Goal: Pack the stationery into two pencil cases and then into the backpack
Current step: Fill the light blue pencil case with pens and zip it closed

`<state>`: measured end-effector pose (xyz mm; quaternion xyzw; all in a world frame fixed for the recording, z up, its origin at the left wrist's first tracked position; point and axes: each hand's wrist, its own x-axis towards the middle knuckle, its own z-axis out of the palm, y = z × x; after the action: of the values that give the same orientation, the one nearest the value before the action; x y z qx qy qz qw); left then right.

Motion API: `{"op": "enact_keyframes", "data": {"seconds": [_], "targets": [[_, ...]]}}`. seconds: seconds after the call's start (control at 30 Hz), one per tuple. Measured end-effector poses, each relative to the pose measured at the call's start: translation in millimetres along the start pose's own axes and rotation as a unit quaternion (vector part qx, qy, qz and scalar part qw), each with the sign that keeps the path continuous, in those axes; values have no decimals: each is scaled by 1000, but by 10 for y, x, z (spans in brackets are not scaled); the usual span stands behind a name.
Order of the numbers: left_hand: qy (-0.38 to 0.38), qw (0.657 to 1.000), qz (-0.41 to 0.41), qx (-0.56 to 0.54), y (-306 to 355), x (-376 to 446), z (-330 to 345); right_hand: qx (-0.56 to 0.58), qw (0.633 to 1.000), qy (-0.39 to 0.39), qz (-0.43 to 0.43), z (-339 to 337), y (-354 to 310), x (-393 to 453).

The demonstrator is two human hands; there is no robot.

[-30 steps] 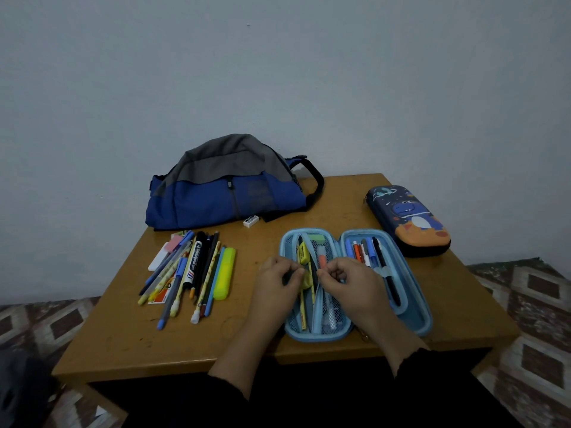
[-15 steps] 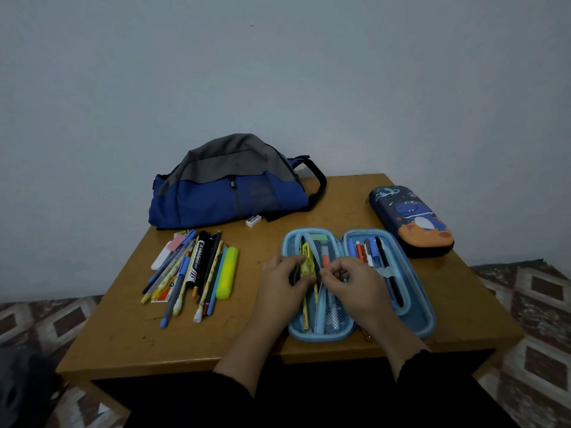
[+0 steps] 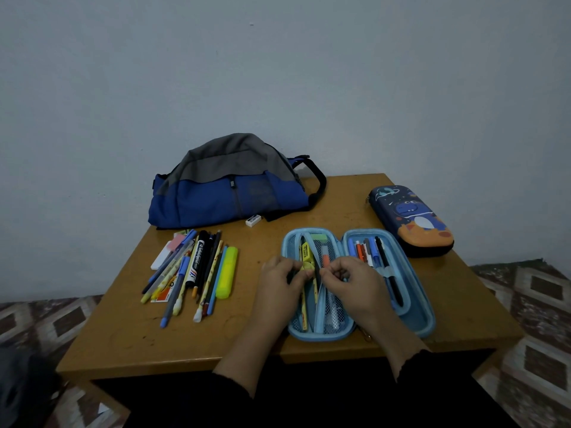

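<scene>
Head view: we work over the open light-blue pencil case (image 3: 358,282) at the bench (image 3: 129,332) front. Our left hand (image 3: 278,282) and right hand (image 3: 352,279), fingers curled, pinch a yellow item, now pushed lower into its mesh half than a second ago. Left of the case, roughly a dozen loose pens (image 3: 191,270) wait; behind it, one backpack (image 3: 228,183), one closed dinosaur case (image 3: 411,220).

bare forearms; black sleeves (image 3: 414,366) with scalloped cuffs pushed up.
</scene>
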<state>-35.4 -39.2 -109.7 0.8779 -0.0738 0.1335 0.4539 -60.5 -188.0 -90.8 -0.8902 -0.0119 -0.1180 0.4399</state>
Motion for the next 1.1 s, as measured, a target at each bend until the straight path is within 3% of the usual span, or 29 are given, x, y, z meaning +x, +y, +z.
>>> {"op": "enact_keyframes", "data": {"seconds": [0.4, 0.47, 0.63, 0.8, 1.1], "targets": [[-17, 998, 37, 49, -38, -25, 1, 16, 1000, -4, 6, -3, -17, 2], [-8, 999, 18, 30, -20, -22, -6, 18, 1000, -1, 7, 1, -9, 7], [22, 985, -104, -135, 91, 93, -126, 25, 1000, 0, 9, 9, 11, 9], [41, 991, -128, -17, -100, 542, -200, 39, 999, -5, 12, 10, 20, 15], [-99, 965, -136, 203, -289, 1132, -251, 42, 999, 5, 0, 31, 73, 35]]}}
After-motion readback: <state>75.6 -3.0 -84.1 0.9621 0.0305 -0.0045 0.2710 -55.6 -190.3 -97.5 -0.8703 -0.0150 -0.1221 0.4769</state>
